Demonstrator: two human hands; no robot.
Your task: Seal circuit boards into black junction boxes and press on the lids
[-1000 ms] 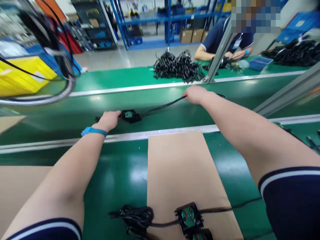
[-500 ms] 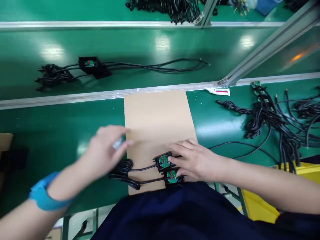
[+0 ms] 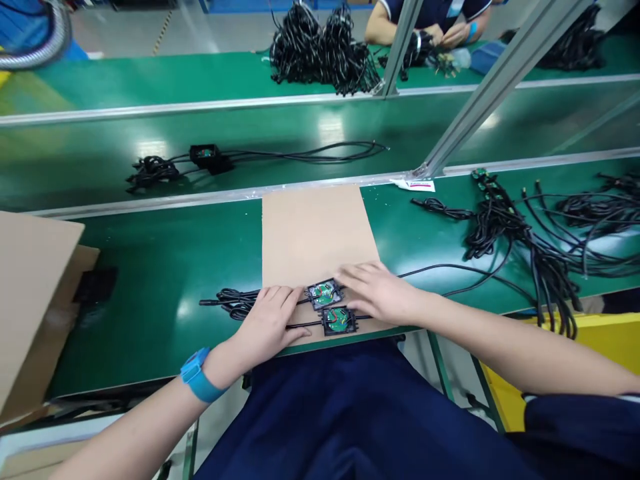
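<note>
Two small black boxes with green circuit boards inside, an upper box (image 3: 324,294) and a lower box (image 3: 339,321), lie side by side near the front of a cardboard sheet (image 3: 320,227). Black cables leave both at either side. My left hand (image 3: 270,317) rests over the left-hand cables, thumb apart from the fingers, partly hiding them. A coiled black cable bundle (image 3: 234,303) shows beyond it. My right hand (image 3: 383,293) lies with outstretched fingers over the cables at the right of the boxes, fingertips close to the upper one.
At right lies a tangle of black cables with boards (image 3: 520,233), above a yellow bin (image 3: 590,347). A cardboard box (image 3: 35,280) stands at left. Behind are another cabled black box (image 3: 205,157), a white tube (image 3: 415,185), a metal post (image 3: 475,100) and a co-worker's hands (image 3: 447,35).
My left hand has come right and down onto the cables beside the boxes. My right hand has shifted slightly, uncovering more of both boards. The head view has tilted up and left.
</note>
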